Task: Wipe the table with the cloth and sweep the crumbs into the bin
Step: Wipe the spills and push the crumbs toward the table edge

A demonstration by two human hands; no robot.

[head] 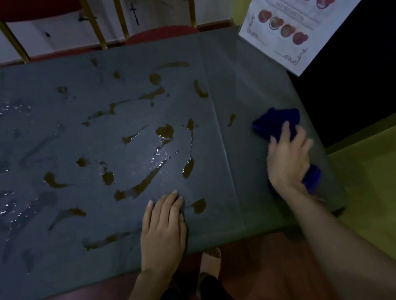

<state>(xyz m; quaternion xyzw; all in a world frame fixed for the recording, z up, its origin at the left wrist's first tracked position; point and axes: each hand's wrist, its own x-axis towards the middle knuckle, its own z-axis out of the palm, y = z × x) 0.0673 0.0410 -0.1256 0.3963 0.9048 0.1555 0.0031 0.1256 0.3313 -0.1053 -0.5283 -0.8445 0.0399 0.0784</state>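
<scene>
1. A dark grey table (54, 265) fills most of the frame, from the left edge to the right of centre.
2. Brown smears (165, 131) and streaks are scattered over the middle of the table, with wet, shiny patches among them and in the upper left.
3. The left hand (163, 229) lies flat on the table at lower centre, palm down, fingers straight and close together, holding nothing. A brown spot sits just beside its fingertips.
4. The right hand (288, 158) is at the right of the frame, near the table's right edge, resting on a blue cloth (278, 119) with fingers spread and bent over it.
5. The cloth lies on the table under that hand; part shows above the fingers, part below the wrist.
6. A menu sheet (311, 5) with pictures of dishes leans in the upper right corner.
7. Red chairs (161, 33) with gold frames stand behind the table's far edge, at the top.
8. The person's foot (209, 263) shows below the table's near edge, on a reddish floor.
</scene>
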